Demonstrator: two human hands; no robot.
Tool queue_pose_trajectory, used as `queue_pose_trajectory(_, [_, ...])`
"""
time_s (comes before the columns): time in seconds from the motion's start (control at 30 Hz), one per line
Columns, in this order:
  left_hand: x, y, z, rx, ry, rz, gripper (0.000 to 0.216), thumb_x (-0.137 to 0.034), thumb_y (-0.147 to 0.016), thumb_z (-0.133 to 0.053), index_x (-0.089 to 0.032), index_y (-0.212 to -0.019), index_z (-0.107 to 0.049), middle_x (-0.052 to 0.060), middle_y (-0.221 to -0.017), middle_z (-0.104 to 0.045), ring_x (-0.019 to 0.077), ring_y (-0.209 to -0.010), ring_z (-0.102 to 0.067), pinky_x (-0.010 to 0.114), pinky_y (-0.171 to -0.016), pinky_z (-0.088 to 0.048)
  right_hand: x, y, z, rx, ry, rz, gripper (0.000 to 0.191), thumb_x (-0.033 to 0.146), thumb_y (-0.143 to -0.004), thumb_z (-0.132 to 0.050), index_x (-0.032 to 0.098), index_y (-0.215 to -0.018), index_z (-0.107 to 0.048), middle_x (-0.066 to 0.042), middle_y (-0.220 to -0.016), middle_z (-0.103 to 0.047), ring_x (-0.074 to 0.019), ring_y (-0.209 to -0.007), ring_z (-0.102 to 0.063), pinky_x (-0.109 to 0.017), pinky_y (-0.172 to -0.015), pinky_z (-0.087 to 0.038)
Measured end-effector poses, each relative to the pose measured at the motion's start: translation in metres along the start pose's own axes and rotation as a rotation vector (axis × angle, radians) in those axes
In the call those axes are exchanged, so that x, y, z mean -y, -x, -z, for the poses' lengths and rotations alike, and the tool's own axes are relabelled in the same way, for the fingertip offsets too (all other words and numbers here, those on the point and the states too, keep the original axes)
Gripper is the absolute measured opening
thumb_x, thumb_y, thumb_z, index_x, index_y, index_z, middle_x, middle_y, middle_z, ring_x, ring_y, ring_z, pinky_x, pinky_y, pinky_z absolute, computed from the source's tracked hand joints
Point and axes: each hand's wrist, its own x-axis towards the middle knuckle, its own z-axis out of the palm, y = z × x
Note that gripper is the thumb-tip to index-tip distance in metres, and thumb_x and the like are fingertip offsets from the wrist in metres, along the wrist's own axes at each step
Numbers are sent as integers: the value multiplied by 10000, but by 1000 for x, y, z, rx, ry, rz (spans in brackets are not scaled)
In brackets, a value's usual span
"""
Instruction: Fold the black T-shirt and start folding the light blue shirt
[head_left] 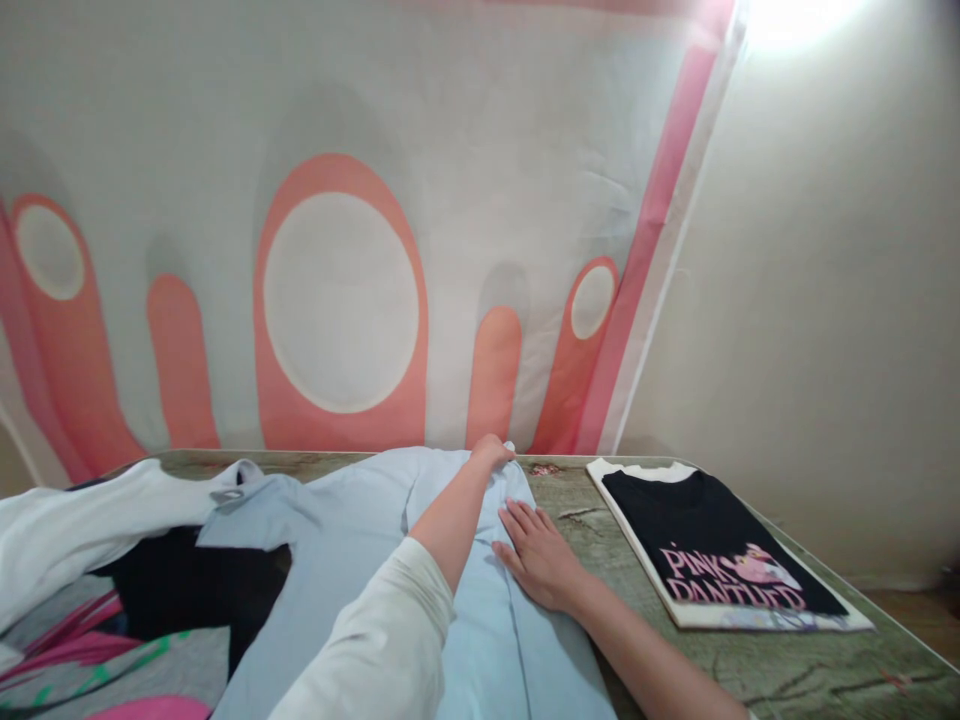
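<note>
Head view: counter (577,535) carries light-blue shirt (356,520) near 6 o'clock; likely light, soft, crease-prone, best held by edges or seams. Folded black T-shirt (675,512), 4 o'clock. Right hand (540,558) spread flat on shirt; left hand (491,452) pinching its far edge. Pink lettering (697,568): "PINK", lower line probably "PANTHER".

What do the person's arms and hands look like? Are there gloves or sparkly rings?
No gloves: the left hand and right hand are bare, and I can't see any rings or watch. The left sleeve is plain, off-white and wrinkled, ending partway along the forearm. The right forearm is bare; its sleeve is mostly out of the picture.
</note>
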Motion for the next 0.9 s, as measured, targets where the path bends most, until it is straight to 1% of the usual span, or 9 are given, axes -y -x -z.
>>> queue_pose_trajectory(0.1, [2, 2, 0, 5, 91, 41, 188, -246, -592, -672, -70, -651, -639, 108, -657, -629, 256, -715, -610, 284, -580, -441, 0, -1, 0, 1, 4, 5, 612, 526, -879, -150, 175, -1364, -277, -81, -1433, -218, -235, -1316, -161, -429, -1054, -117])
queue_pose_trajectory(0.23, [-1, 3, 2, -22, 247, 16, 215, -293, -702, -598, -84, -729, -638, 60, -662, -626, 172, -627, -585, 226, -507, -417, 0, -1, 0, 4, 3, 4, 616, 530, -878, -139, 178, -1365, -273, -79, -1434, -216, -234, -1318, -156, -430, -1054, -115])
queue_pose_trajectory(0.37, [-10, -1, 8, -104, 363, -61, 224, -282, -771, -544, -101, -880, -618, 63, -805, -647, 137, -696, -579, 190, -544, -418, 0, 0, 1, 12, 5, 2, 607, 520, -880, -148, 175, -1364, -275, -77, -1435, -214, -231, -1318, -153, -425, -1054, -113])
queue_pose_trajectory(0.47, [-15, -5, 10, -130, 394, -116, 242, -215, -781, -531, -113, -994, -585, 92, -952, -638, 137, -793, -581, 193, -619, -435, 0, 1, 2, 6, 4, -10, 604, 519, -880, -153, 179, -1361, -283, -77, -1434, -219, -233, -1315, -167, -430, -1050, -119])
queue_pose_trajectory(0.57, [-14, -4, 10, -103, 376, -183, 329, -136, -777, -507, -155, -1103, -534, 84, -1068, -611, 125, -862, -582, 197, -687, -440, 1, 1, 1, -21, 2, -26, 594, 526, -879, -144, 203, -1351, -306, -68, -1425, -250, -233, -1309, -187, -441, -1044, -124])
queue_pose_trajectory(0.67, [-6, 2, 7, -75, 305, -219, 440, -115, -719, -565, -173, -1152, -504, 78, -1168, -563, 138, -961, -558, 200, -764, -421, 1, 2, -1, -47, 2, -57, 589, 532, -879, -135, 221, -1335, -337, -60, -1414, -281, -232, -1305, -200, -442, -1042, -122])
queue_pose_trajectory(0.73, [3, 7, 5, -68, 235, -212, 450, -168, -699, -602, -158, -1140, -515, 94, -1192, -545, 169, -1029, -527, 214, -809, -401, 0, 1, -2, -61, 1, -85, 583, 528, -881, -134, 223, -1327, -353, -59, -1409, -295, -230, -1302, -210, -437, -1042, -124])
queue_pose_trajectory(0.8, [15, 13, 6, -60, 159, -186, 415, -250, -703, -607, -140, -1098, -544, 114, -1162, -562, 205, -1053, -514, 242, -826, -390, 0, 1, -3, -77, 0, -113, 573, 517, -885, -131, 223, -1314, -374, -60, -1400, -314, -223, -1295, -226, -433, -1041, -131])
queue_pose_trajectory(0.9, [32, 17, 11, -40, 62, -149, 320, -358, -739, -556, -134, -962, -605, 122, -1039, -623, 228, -997, -545, 265, -806, -390, -1, -1, -4, -104, -3, -144, 556, 490, -896, -120, 222, -1279, -420, -63, -1376, -358, -209, -1277, -267, -424, -1036, -150])
